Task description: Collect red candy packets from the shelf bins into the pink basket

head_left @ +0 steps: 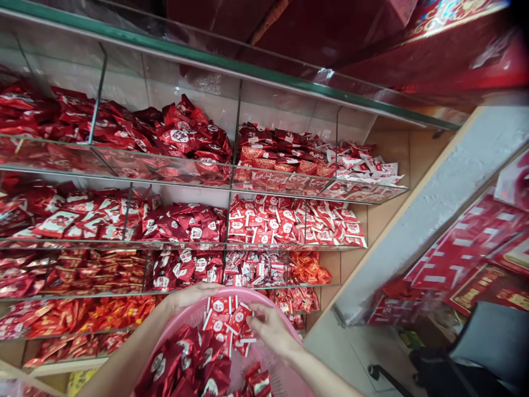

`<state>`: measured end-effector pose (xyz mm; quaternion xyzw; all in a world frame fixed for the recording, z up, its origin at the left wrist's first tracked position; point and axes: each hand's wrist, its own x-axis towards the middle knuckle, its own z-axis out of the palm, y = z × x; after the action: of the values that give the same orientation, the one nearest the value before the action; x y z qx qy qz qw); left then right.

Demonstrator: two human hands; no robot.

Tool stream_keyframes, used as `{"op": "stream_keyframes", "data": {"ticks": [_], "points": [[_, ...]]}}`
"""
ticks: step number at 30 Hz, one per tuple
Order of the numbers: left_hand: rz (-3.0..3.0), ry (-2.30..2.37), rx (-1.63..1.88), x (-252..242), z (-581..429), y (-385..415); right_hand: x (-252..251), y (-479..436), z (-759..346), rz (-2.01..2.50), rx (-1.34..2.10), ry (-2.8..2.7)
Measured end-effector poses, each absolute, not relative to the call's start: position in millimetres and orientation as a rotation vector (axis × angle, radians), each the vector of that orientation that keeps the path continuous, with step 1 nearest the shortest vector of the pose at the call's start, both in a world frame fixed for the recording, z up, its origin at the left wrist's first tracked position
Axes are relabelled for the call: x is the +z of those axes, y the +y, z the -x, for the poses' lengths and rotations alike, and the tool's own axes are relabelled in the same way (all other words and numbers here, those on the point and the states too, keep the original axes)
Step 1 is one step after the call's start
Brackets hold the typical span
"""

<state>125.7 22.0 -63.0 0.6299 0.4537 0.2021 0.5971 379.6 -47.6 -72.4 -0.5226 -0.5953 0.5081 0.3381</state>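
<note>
Glass shelves (231,65) stacked with packets are filling the background, and a pink basket (278,298) is sitting low in front of them, closest to the wearer. Inside it, dark red packets (182,361) with white labels are lying in a heap on the left, and a few shiny red packets (259,381) are showing at the bottom edge of the view. Toward the basket's far side, small red packets (219,322) with white edges are lying in a loose cluster. The right hand (268,326) is reaching over the basket's right side and pinching one of these small packets between thumb and fingers. The left hand (196,295) is gripping the basket's far left rim.

Just beyond the basket, orange packets (309,267) are lying at the right end of a lower shelf. Higher up, clear dividers are separating heaps of red packets. A wooden side panel (384,220) is closing off the shelves, and a pale wall (433,204) is standing beside it. Farther right, red goods (463,237) are hanging or leaning; which, one cannot tell.
</note>
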Motion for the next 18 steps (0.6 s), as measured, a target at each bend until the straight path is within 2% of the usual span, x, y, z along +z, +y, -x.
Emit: {"op": "stream_keyframes", "data": {"ticks": [3, 11, 14, 18], "points": [[-1.458, 1.079, 0.459, -59, -127, 20, -36, -45, -385, 1.228, 1.062, -1.751], [-1.421, 1.046, 0.494, -63, -128, 19, 113, 20, -376, 1.030, 0.557, -1.851], [-1.448, 1.060, 0.493, -70, -124, 21, 139, 61, -355, 1.231, 0.402, -1.862], [-1.464, 1.055, 0.488, -69, -123, 21, 142, 99, -327, 1.501, 0.324, -1.849]]}}
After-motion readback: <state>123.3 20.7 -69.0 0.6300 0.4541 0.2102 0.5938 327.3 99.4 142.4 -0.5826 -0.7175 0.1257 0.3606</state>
